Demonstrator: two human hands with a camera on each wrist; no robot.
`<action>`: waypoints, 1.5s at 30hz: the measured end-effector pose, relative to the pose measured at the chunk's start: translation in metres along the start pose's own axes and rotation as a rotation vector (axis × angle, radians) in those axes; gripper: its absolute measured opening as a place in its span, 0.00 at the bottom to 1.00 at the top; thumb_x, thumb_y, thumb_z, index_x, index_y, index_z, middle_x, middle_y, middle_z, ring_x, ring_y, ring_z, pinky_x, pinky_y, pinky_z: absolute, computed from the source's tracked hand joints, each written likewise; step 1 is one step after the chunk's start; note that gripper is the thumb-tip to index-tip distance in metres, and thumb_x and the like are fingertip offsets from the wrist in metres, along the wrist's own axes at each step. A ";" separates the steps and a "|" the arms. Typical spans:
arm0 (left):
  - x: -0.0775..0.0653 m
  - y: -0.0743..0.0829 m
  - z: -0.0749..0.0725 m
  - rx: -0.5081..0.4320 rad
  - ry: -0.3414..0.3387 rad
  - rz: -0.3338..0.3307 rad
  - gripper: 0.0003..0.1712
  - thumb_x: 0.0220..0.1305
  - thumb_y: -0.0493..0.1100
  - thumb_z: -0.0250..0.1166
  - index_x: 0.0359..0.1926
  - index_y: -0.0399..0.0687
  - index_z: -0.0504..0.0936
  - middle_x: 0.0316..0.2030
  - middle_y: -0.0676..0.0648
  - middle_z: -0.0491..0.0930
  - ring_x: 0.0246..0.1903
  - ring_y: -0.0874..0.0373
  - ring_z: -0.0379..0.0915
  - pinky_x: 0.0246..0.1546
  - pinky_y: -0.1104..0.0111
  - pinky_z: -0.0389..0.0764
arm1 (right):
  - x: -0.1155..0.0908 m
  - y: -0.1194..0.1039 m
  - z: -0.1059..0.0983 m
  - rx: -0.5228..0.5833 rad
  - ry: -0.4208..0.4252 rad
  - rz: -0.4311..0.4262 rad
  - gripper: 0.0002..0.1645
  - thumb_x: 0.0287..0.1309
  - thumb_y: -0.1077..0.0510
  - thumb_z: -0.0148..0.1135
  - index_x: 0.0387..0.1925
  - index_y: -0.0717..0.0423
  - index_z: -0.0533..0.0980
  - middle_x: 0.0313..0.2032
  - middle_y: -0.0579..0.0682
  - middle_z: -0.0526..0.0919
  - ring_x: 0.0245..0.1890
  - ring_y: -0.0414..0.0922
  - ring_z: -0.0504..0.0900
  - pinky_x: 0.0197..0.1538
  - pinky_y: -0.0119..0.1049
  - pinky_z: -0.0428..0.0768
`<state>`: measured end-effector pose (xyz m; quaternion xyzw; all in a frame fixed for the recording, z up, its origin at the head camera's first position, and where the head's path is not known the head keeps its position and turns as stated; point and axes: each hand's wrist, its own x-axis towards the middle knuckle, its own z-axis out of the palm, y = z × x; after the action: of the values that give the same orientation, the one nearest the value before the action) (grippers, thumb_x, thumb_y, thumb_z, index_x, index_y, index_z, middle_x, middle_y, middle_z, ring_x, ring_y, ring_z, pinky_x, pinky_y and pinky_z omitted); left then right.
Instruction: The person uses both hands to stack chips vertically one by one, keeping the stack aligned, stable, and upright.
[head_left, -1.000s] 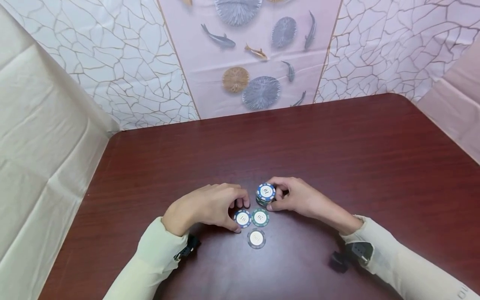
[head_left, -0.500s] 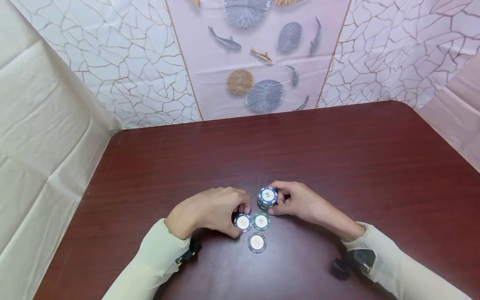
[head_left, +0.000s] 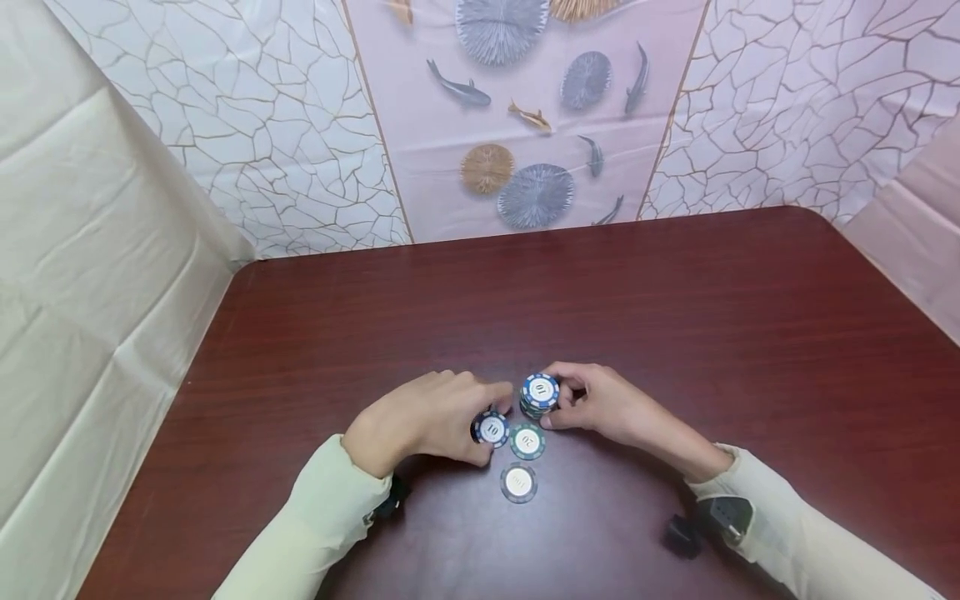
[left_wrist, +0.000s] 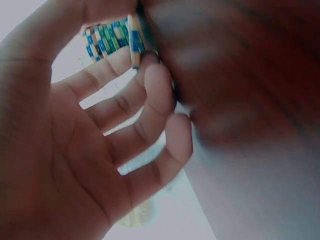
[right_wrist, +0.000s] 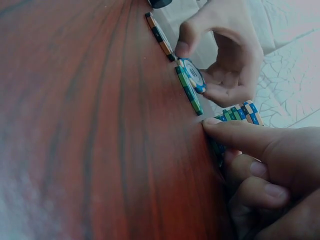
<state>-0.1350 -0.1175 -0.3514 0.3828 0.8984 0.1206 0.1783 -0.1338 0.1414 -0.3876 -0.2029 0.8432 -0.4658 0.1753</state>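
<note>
My left hand (head_left: 431,421) pinches a blue-and-white poker chip (head_left: 492,429) marked 10 between thumb and fingers. In the right wrist view that chip (right_wrist: 194,76) tilts above the edge of a green poker chip (right_wrist: 188,91). Just to the right, my right hand (head_left: 606,402) grips an upright stack of poker chips (head_left: 539,393), thumb and fingers at its side, a blue 10 on top. Green and blue edges show on the stack (left_wrist: 106,40) in the left wrist view. The green chip (head_left: 528,441), marked 20, lies flat in front of the stack.
A dark-edged poker chip (head_left: 519,482) lies flat nearer the person, below the green one. All of this is on a reddish-brown wooden table (head_left: 360,308). A patterned cloth (head_left: 300,133) hangs behind the table, and a plain pale cloth (head_left: 90,275) is on the left.
The left thumb and fingers have closed on the blue chip and lifted one edge of it. The right hand stays at the stack. The head view has shifted slightly.
</note>
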 end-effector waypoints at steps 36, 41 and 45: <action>-0.006 -0.017 -0.008 -0.097 0.256 0.062 0.20 0.56 0.52 0.69 0.52 0.66 0.83 0.45 0.67 0.73 0.37 0.68 0.75 0.37 0.70 0.79 | 0.001 0.003 0.000 -0.027 -0.001 0.024 0.22 0.56 0.60 0.80 0.51 0.48 0.82 0.22 0.42 0.75 0.24 0.39 0.72 0.32 0.31 0.68; -0.007 -0.015 -0.012 -0.125 0.296 0.017 0.20 0.58 0.53 0.70 0.52 0.62 0.84 0.46 0.66 0.74 0.39 0.65 0.77 0.40 0.70 0.79 | 0.003 0.004 0.001 -0.030 -0.012 0.008 0.21 0.56 0.59 0.79 0.50 0.47 0.82 0.23 0.41 0.75 0.25 0.38 0.72 0.34 0.31 0.69; 0.000 -0.011 -0.016 -0.121 0.317 0.039 0.20 0.56 0.53 0.69 0.51 0.64 0.83 0.46 0.66 0.74 0.40 0.68 0.76 0.41 0.70 0.79 | 0.001 0.004 0.000 -0.027 -0.010 0.015 0.20 0.56 0.60 0.79 0.50 0.47 0.82 0.23 0.41 0.75 0.24 0.38 0.71 0.32 0.31 0.68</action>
<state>-0.1489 -0.1265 -0.3407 0.3651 0.8987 0.2369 0.0549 -0.1360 0.1431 -0.3913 -0.2011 0.8500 -0.4523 0.1802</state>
